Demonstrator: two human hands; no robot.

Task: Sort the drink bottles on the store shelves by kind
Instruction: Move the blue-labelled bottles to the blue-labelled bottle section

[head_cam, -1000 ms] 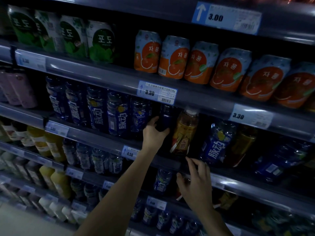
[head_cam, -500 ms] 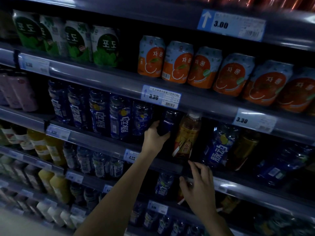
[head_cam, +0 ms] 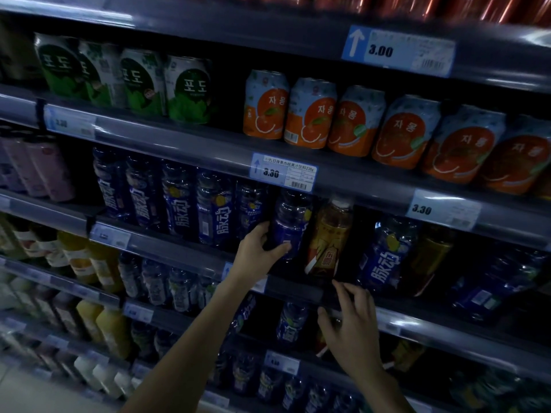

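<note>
Setting: dimly lit store aisle, tiered shelves (head_cam: 179,150) fronted by price rails.
Upper tier: green cans (head_cam: 128,81) at left, orange cans (head_cam: 357,123) at right, with a gap between the two groups.
Price tags: "3.00" tag (head_cam: 396,50) on the top rail; "3.30" tag (head_cam: 283,173) on the rail under the cans.
Middle tier, left: row of blue bottles (head_cam: 179,204), upright, shoulder to shoulder; pink bottles (head_cam: 38,171) further left.
Left hand: left hand (head_cam: 256,251) grips a blue bottle (head_cam: 290,225) at its lower body, thumb across the front, fingers curled behind. This bottle stands upright at the right end of the blue row.
Adjacent item: amber tea bottle (head_cam: 328,242) just beside the gripped bottle, on its right, leaning slightly.
Further right: second blue bottle (head_cam: 384,254), tilted, then another amber bottle (head_cam: 429,257).
Right hand: right hand (head_cam: 348,326) holds nothing, fingers spread and loosely extended, tips near the rail below the amber tea bottle; contact with the rail cannot be confirmed.
Lower tiers: yellow juice bottles (head_cam: 86,263) at left, more blue bottles (head_cam: 290,323) below.
</note>
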